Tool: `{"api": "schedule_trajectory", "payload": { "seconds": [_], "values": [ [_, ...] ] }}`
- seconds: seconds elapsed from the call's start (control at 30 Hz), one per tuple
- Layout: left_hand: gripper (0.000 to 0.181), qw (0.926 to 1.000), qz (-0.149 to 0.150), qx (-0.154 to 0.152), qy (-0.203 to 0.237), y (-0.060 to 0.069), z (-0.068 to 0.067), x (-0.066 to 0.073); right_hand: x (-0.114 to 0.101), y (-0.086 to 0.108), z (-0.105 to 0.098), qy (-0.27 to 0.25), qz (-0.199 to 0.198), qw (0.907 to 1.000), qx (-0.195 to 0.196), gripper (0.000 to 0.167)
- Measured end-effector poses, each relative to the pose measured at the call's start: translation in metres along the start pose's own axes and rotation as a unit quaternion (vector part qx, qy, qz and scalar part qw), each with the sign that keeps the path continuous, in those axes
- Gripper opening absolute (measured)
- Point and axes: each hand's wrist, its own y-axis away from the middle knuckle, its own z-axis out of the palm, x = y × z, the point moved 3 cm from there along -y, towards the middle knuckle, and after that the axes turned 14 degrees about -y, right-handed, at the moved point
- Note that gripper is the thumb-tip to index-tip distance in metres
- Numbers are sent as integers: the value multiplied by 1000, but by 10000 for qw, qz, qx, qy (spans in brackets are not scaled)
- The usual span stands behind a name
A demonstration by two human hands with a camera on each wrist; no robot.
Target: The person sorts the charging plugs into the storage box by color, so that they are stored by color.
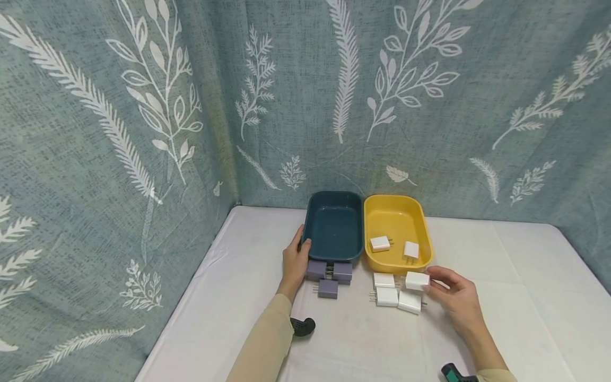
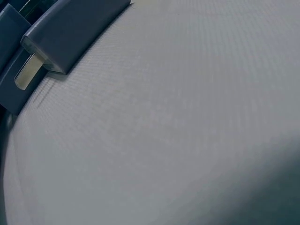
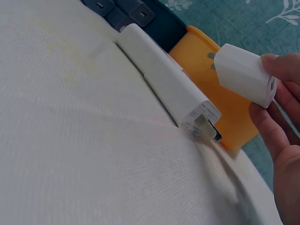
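At the left side of the dark blue tray (image 1: 335, 249), my left hand (image 1: 295, 261) holds the wall, thumb at the rim and fingers along the outside. Several purple plug chargers (image 1: 328, 289) lie stacked just in front of that tray. My right hand (image 1: 453, 294) pinches a white plug charger (image 3: 241, 72) between thumb and fingers, its prongs pointing away from the palm. This charger is raised above other white chargers (image 1: 386, 297) in front of the yellow tray (image 1: 396, 223). Inside the yellow tray lie two white chargers (image 1: 380, 244). In the left wrist view, purple chargers (image 2: 77, 33) show but the hand does not.
Both trays stand side by side at the back of the white-covered table (image 1: 372, 350), close to a leaf-patterned curtain (image 1: 296, 106). Another curtain side runs along the left. Black wrist-worn gear (image 1: 303, 327) sits by the left sleeve, with more by the right wrist.
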Motion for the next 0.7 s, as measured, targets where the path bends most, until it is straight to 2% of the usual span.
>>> {"api": "schedule_trajectory", "payload": {
  "seconds": [0.23, 0.47, 0.53, 0.7],
  "values": [
    [52, 10000, -60, -61, 40, 1, 0, 0, -11, 0, 6, -471, -315, 9983, -140, 44],
    [51, 10000, -77, -42, 2, 1, 1, -1, -24, -4, 15, -432, -662, 9966, -245, 42],
    [51, 10000, -41, -23, 7, 0, 1, -1, -26, -5, 17, -533, -696, 9959, -203, 41],
    [51, 10000, -15, -17, 39, 0, 0, -1, -29, -8, 20, -399, -712, 9967, 6, 40]
  ]
}}
